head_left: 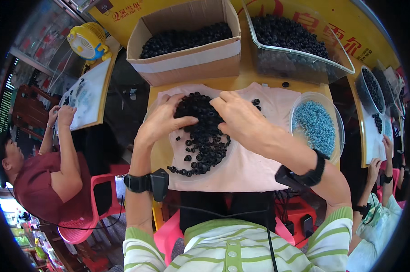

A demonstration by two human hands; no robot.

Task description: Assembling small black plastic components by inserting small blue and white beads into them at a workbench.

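Note:
Between my hands lies a heap of small black round parts with holes (208, 119), in a shallow clear round dish (232, 158) on a pink cloth (259, 168). My left hand (166, 120) rests against the heap's left side, thumb and fingers spread apart around it. At the right side, my right hand (243, 119) touches the heap, its thumb and fingertips apart. Looser parts spread toward me in the dish. A few black parts (256, 103) lie on the cloth beyond my right hand.
Behind the cloth stand a cardboard box (186, 63) and a clear plastic bin (288, 68), both full of black parts. A clear tub of small blue pieces (314, 127) stands at the right. People work at tables on both sides; a yellow fan (87, 41) stands at the left.

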